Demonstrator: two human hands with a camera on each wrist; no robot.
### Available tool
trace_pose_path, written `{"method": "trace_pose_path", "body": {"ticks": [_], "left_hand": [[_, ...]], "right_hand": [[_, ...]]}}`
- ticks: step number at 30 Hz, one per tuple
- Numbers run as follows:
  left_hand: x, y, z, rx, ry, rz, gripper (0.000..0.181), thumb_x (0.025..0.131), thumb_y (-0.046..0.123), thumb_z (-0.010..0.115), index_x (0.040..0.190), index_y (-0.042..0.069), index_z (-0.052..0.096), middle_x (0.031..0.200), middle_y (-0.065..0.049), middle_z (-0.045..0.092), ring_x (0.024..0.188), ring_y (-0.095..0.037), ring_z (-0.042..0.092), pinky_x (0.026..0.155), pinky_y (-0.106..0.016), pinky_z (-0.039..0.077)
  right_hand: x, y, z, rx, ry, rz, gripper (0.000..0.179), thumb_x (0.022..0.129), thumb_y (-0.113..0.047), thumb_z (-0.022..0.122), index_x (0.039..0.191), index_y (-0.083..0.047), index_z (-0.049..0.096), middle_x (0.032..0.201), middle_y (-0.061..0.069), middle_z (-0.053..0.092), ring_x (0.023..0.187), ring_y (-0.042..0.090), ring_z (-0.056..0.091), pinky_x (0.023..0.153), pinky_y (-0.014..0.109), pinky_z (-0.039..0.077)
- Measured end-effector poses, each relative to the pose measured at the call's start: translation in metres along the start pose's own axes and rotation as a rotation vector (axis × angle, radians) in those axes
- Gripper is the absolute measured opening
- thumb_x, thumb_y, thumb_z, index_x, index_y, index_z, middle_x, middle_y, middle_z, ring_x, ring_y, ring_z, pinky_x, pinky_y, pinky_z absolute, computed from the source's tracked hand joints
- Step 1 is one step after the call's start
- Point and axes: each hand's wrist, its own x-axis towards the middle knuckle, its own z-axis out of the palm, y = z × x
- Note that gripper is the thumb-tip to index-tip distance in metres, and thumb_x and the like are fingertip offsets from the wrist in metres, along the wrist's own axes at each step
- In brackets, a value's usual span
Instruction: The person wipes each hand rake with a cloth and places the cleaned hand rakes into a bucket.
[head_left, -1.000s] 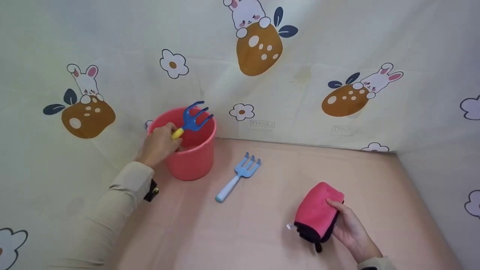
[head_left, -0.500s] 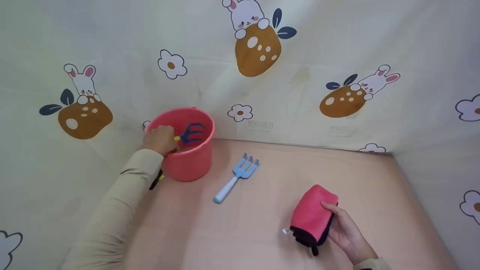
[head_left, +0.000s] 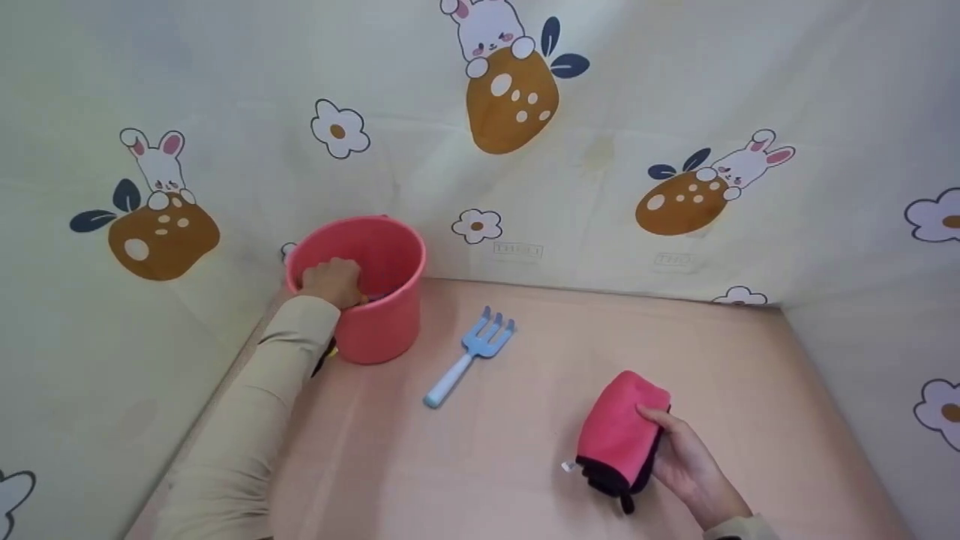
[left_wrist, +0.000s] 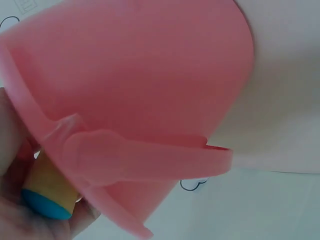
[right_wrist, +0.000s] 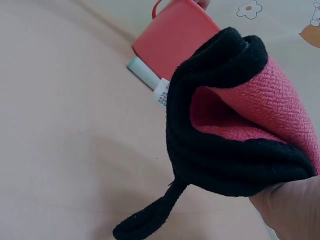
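At the left, my left hand [head_left: 331,282] reaches over the rim into a pink bucket [head_left: 379,334] and grips a toy hand fork. The fork's yellow handle [left_wrist: 49,185], with a teal end cap [left_wrist: 46,204], lies in the palm in the left wrist view. Its blue tines are mostly hidden inside the bucket. To the right, my right hand [head_left: 694,466] holds a folded pink towel [head_left: 624,421] with black edging and a black hanging loop [right_wrist: 147,217]. The thumb lies on top of the towel, which is raised over the tabletop.
A light-blue hand fork [head_left: 471,352] lies on the tabletop [head_left: 465,472] just right of the bucket, tines pointing away. Printed cloth walls [head_left: 420,165] enclose the back and both sides. The bucket's handle [left_wrist: 160,160] hangs down its outer side.
My left hand has lowered the blue-tined hand fork into the bucket, so its tines have sunk below the rim. The right hand still holds the towel, shifted slightly down and left in view.
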Motion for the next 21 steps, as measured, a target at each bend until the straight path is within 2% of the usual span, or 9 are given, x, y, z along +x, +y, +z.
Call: {"method": "trace_pose_path", "body": {"ticks": [6, 11, 14, 17, 21], "left_hand": [[-0.002, -0.003, 0.004, -0.006, 0.009, -0.009, 0.027, 0.081, 0.015, 0.059, 0.058, 0.009, 0.045, 0.054, -0.002, 0.038, 0.054, -0.021, 0.045, 0.057, -0.04, 0.037], [-0.005, -0.005, 0.002, 0.009, 0.039, -0.002, 0.028, 0.081, 0.015, 0.058, 0.057, 0.009, 0.045, 0.054, -0.002, 0.039, 0.058, -0.023, 0.047, 0.06, -0.041, 0.038], [-0.007, -0.004, 0.002, -0.018, 0.097, -0.01, 0.023, 0.081, 0.01, 0.057, 0.06, 0.007, 0.048, 0.055, -0.005, 0.043, 0.061, -0.025, 0.047, 0.063, -0.041, 0.039], [-0.008, 0.001, 0.004, -0.07, 0.188, -0.005, 0.015, 0.082, 0.007, 0.058, 0.068, 0.003, 0.057, 0.061, -0.01, 0.053, 0.064, -0.027, 0.05, 0.065, -0.042, 0.041], [-0.012, 0.015, 0.008, -0.105, 0.302, 0.024, 0.009, 0.082, 0.008, 0.062, 0.086, 0.0, 0.065, 0.078, -0.016, 0.062, 0.076, -0.033, 0.054, 0.069, -0.047, 0.045]], "right_hand": [[0.0, 0.001, -0.001, 0.003, 0.005, -0.001, 0.061, 0.096, -0.017, 0.046, 0.143, -0.011, 0.008, 0.115, 0.001, 0.053, 0.106, 0.012, 0.056, 0.098, 0.032, 0.042], [0.0, 0.002, -0.001, 0.003, -0.009, 0.012, 0.053, 0.097, -0.018, 0.045, 0.139, -0.012, 0.014, 0.112, -0.001, 0.055, 0.104, 0.011, 0.056, 0.097, 0.031, 0.043], [-0.001, 0.002, -0.001, -0.001, -0.01, 0.014, 0.055, 0.097, -0.019, 0.045, 0.141, -0.012, 0.012, 0.112, -0.001, 0.054, 0.104, 0.011, 0.056, 0.097, 0.031, 0.043], [-0.001, 0.002, -0.001, -0.006, -0.011, 0.013, 0.06, 0.097, -0.019, 0.045, 0.143, -0.012, 0.007, 0.113, -0.001, 0.054, 0.105, 0.011, 0.056, 0.098, 0.031, 0.043], [-0.002, 0.001, -0.001, 0.002, -0.034, 0.022, 0.058, 0.098, -0.019, 0.043, 0.143, -0.012, 0.007, 0.112, -0.001, 0.055, 0.104, 0.011, 0.057, 0.098, 0.031, 0.042]]}}
